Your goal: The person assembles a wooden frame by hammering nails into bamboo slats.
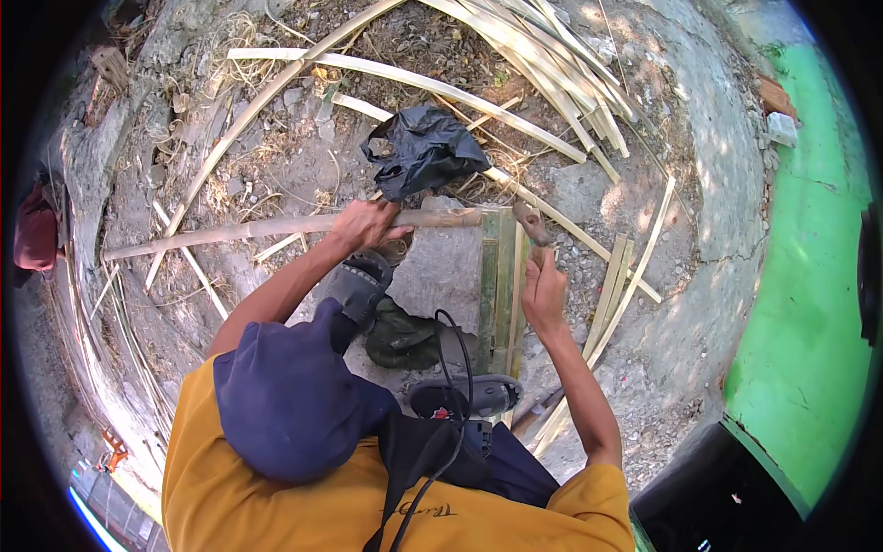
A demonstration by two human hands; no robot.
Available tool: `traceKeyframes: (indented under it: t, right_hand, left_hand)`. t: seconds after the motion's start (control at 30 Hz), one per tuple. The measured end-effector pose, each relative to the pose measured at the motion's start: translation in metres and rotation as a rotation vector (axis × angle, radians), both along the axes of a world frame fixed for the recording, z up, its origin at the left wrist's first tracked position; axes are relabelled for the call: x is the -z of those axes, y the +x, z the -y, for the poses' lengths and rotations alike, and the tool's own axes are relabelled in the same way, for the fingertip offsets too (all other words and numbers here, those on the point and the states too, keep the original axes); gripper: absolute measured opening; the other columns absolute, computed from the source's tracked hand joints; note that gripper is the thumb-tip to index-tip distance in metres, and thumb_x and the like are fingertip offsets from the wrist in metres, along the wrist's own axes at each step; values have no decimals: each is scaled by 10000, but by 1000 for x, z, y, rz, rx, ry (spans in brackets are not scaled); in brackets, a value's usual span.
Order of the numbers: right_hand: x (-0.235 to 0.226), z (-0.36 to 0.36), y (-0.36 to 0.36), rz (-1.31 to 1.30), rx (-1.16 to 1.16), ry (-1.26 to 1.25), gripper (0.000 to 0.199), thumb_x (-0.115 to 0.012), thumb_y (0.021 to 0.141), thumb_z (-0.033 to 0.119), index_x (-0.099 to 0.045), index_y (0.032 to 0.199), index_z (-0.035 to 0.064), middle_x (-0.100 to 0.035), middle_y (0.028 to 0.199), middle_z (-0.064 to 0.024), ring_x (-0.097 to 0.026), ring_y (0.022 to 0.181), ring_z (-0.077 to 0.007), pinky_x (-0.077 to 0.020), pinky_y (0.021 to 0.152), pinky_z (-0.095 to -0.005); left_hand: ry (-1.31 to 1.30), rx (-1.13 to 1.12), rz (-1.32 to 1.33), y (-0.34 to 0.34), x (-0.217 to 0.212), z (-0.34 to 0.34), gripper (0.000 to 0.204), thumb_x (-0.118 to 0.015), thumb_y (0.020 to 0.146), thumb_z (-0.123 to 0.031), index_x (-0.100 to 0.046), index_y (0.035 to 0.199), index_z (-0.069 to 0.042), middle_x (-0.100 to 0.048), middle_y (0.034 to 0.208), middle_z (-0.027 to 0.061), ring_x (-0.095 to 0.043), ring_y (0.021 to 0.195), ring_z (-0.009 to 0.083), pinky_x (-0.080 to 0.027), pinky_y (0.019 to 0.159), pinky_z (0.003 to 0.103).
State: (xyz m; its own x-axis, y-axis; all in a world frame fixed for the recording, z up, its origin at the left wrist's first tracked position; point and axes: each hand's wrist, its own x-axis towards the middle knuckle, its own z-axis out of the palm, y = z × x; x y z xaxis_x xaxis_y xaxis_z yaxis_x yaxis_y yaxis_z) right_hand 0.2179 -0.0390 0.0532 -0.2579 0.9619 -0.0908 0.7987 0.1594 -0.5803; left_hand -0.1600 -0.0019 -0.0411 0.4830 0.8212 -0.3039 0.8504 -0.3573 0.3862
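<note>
My left hand (pixel 365 224) is closed around a long round bamboo pole (pixel 267 227) that runs out to the left. The pole's right end meets the top of several green bamboo slats (pixel 497 285) standing side by side in front of me. In my right hand (pixel 544 287) is the short handle of a hammer (pixel 531 224) with a worn, brownish head. That head is beside the slats' upper right end, close to the pole's tip; whether it touches them I cannot tell. Just beyond my left hand lies a crumpled black plastic bag (pixel 425 150).
Pale bamboo strips (pixel 543 69) lie piled at the far right, and others cross the rubble ground. More slats (pixel 607 294) rest right of my right hand. My sandalled foot (pixel 464 397) is near the slats' lower end. A green-painted surface (pixel 791 267) borders the right; a cable hangs in front.
</note>
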Motion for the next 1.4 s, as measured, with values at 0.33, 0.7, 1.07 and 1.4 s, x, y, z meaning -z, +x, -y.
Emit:
traceKeyframes:
  t: [0.33, 0.7, 1.07, 1.4]
  right_hand:
    - [1, 19, -23, -15, 46, -20, 197, -562, 1063, 214, -514, 1082, 24, -641, 689, -270, -654, 636, -508, -497, 550, -598]
    - [8, 21, -35, 3, 136, 26, 208, -563, 1076, 240, -524, 1109, 38, -630, 670, -283, -652, 631, -513, -505, 546, -600]
    - [-44, 4, -41, -108, 409, 78, 303, -500, 1109, 287, -592, 1064, 2, -606, 678, -275, -648, 645, -496, -441, 561, -547]
    - [-6, -16, -54, 202, 490, 28, 566, -865, 830, 474, -573, 990, 16, -632, 995, -169, -678, 882, -330, -520, 692, -484]
  left_hand:
    - [84, -42, 122, 2, 0, -1, 621, -573, 977, -648, -658, 1073, -40, -713, 972, 199, -718, 812, 414, -581, 681, 506]
    - [28, 4, 42, -2, -2, -4, 625, -550, 999, -648, -653, 1071, -36, -720, 1005, 197, -729, 829, 412, -580, 662, 516]
    - [49, 15, 143, -2, -5, -5, 617, -572, 1003, -611, -604, 1140, -10, -719, 1012, 239, -722, 823, 446, -583, 700, 529]
    - [-64, 8, 191, -2, -7, -12, 621, -540, 1010, -628, -580, 1184, -32, -728, 967, 257, -716, 838, 467, -571, 708, 554]
